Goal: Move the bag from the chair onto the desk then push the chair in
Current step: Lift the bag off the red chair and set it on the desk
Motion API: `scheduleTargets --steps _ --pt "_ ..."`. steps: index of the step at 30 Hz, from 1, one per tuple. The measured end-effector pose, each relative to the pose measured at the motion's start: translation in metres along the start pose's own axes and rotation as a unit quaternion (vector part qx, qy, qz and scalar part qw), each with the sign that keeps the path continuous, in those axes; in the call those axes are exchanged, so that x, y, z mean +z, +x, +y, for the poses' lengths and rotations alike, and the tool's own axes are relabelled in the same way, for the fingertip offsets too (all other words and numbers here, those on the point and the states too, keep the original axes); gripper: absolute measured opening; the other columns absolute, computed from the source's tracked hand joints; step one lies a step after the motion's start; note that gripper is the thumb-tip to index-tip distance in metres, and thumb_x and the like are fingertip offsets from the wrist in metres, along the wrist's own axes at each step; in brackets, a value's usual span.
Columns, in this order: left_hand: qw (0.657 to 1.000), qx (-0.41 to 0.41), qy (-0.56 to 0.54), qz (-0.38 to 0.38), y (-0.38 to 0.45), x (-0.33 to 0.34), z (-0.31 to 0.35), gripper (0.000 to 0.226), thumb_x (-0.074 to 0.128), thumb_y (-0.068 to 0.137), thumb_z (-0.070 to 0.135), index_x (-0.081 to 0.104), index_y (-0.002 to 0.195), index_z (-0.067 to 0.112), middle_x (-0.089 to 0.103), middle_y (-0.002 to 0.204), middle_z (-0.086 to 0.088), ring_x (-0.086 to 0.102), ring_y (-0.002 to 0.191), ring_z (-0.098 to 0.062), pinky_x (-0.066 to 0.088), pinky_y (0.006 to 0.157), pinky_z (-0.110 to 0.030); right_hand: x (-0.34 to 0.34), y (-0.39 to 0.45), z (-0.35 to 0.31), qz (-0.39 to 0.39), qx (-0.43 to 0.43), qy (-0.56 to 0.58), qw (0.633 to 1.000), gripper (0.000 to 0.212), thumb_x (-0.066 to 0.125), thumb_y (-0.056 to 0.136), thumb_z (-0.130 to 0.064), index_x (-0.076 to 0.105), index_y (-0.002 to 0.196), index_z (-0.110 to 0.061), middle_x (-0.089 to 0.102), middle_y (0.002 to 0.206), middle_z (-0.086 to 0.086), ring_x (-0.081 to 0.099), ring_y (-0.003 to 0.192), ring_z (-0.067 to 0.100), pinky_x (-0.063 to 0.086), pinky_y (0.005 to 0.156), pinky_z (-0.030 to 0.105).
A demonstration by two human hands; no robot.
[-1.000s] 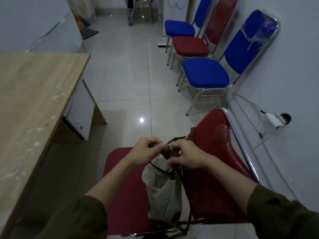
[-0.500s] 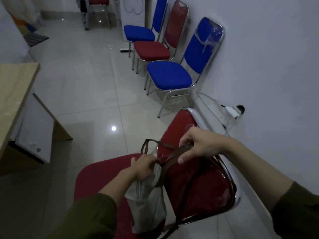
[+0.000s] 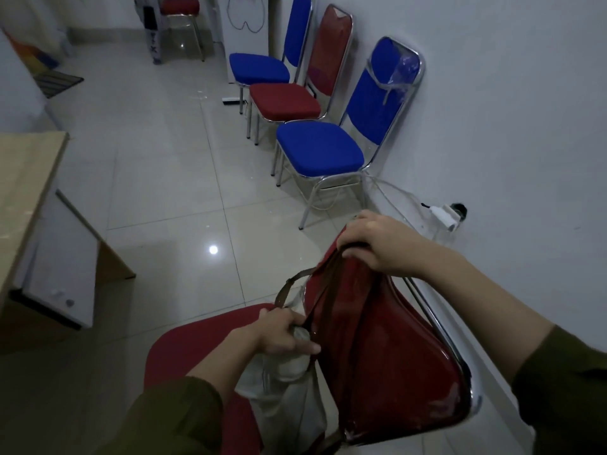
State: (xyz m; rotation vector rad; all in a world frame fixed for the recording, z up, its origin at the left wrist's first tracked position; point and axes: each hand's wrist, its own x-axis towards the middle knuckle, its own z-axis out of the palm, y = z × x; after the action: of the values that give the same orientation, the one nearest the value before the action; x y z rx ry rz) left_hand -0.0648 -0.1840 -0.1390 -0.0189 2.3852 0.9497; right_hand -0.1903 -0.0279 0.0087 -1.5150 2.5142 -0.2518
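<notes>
The light wooden table (image 3: pixel 23 198) sits at the left edge, well apart from the action. Left hand (image 3: pixel 282 333), fingers (image 3: pixel 303 348) clenched on the bunched mouth of the pale cloth bag (image 3: pixel 285 399), which hangs over the red cushioned chair (image 3: pixel 391 353) seat by its front edge. Right hand (image 3: pixel 377 244), fingers curled tight round the brown strap (image 3: pixel 325 290) at the top of the glossy backrest.

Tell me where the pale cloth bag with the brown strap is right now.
In the head view, the pale cloth bag sits low centre on the red chair, against its backrest, its mouth gripped by the left hand while the right hand lifts its brown strap.
</notes>
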Motion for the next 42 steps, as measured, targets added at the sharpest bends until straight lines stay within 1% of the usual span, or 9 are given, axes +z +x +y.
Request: scheduleTargets --steps 7,11,16,22,26,30,33,36,42 --pt "0.970 0.003 -0.011 0.241 -0.057 0.014 -0.004 0.025 0.050 0.088 0.027 0.055 0.067 0.014 0.049 0.071 0.003 0.044 0.063 -0.011 0.036 0.062 -0.026 0.017 0.034 -0.015 0.077 -0.064 0.024 0.995 0.017 0.060 0.086 -0.021 0.068 0.100 -0.013 0.057 0.081 0.000 0.040 0.084 0.012 0.043 0.075 0.035" --pt "0.937 -0.017 -0.109 0.330 -0.094 0.002 -0.005 0.034 0.052 0.088 0.027 0.061 0.071 -0.001 0.063 0.071 -0.019 0.057 0.061 -0.027 0.048 0.060 -0.039 0.024 0.051 -0.029 0.163 -0.049 0.123 0.978 0.018 0.062 0.085 -0.013 0.069 0.101 -0.012 0.057 0.082 -0.002 0.048 0.080 0.013 0.042 0.075 0.032" --pt "0.872 -0.009 -0.183 0.454 -0.147 -0.028 0.024 0.040 0.056 0.087 0.022 0.050 0.048 0.012 0.045 0.044 0.003 0.041 0.037 -0.005 0.032 0.043 -0.019 0.032 0.053 -0.057 0.159 -0.036 0.146 0.976 0.024 0.060 0.085 -0.007 0.068 0.106 -0.014 0.070 0.082 0.010 0.050 0.084 0.026 0.034 0.075 0.032" --pt "0.733 -0.015 -0.273 0.622 -0.217 -0.054 0.063 0.050 0.056 0.083 0.031 0.057 0.061 -0.014 0.059 0.057 -0.026 0.053 0.049 -0.027 0.042 0.052 -0.038 0.057 0.026 -0.123 0.075 -0.089 0.259 0.959 0.031 0.066 0.080 -0.011 0.067 0.108 -0.025 0.074 0.077 -0.003 0.046 0.049 0.005 0.038 0.052 0.012" --pt "0.590 -0.061 -0.318 0.740 -0.269 -0.064 0.082 0.044 0.059 0.078 0.028 0.048 0.045 0.001 0.045 0.051 -0.011 0.041 0.051 -0.021 0.033 0.051 -0.036 0.051 -0.002 -0.171 -0.052 -0.135 0.444 0.885 0.027 0.058 0.086 -0.004 0.069 0.103 -0.020 0.071 0.091 -0.013 0.062 0.077 -0.010 0.049 0.078 0.021" --pt "0.501 -0.098 -0.311 0.802 -0.321 -0.062 0.102 0.049 0.055 0.079 0.020 0.032 0.036 0.019 0.029 0.028 0.008 0.029 0.044 -0.017 0.025 0.049 -0.033 0.016 -0.024 -0.195 -0.202 -0.180 0.554 0.788 0.060 0.034 0.084 -0.064 0.055 0.125 -0.026 0.059 0.130 -0.007 0.051 0.123 0.008 0.035 0.105 0.033" --pt "0.435 -0.132 -0.281 0.845 -0.355 -0.055 0.112 0.048 0.054 0.081 0.020 0.032 0.038 0.015 0.032 0.037 0.003 0.030 0.045 -0.018 0.027 0.052 -0.034 -0.009 -0.049 -0.227 -0.211 -0.278 0.445 0.824 0.090 0.059 0.057 -0.077 0.042 0.133 -0.033 0.051 0.135 -0.011 0.050 0.121 0.003 0.042 0.100 0.023" --pt "0.399 -0.169 -0.233 0.871 -0.385 -0.046 0.117 0.050 0.052 0.082 0.023 0.030 0.038 0.013 0.030 0.043 -0.004 0.029 0.045 -0.020 0.029 0.056 -0.035 -0.005 -0.062 -0.266 -0.110 -0.300 0.363 0.875 0.076 0.079 0.055 -0.054 0.051 0.122 -0.032 0.062 0.117 -0.010 0.060 0.105 0.004 0.054 0.090 0.032" --pt "0.359 -0.209 -0.178 0.892 -0.448 -0.018 0.103 0.050 0.051 0.083 0.023 0.030 0.039 0.012 0.031 0.043 -0.005 0.030 0.044 -0.021 0.027 0.053 -0.033 0.021 -0.053 -0.336 -0.038 -0.323 0.425 0.845 0.007 0.062 0.086 -0.021 0.067 0.090 -0.024 0.070 0.085 -0.003 0.068 0.082 0.013 0.056 0.071 0.034"
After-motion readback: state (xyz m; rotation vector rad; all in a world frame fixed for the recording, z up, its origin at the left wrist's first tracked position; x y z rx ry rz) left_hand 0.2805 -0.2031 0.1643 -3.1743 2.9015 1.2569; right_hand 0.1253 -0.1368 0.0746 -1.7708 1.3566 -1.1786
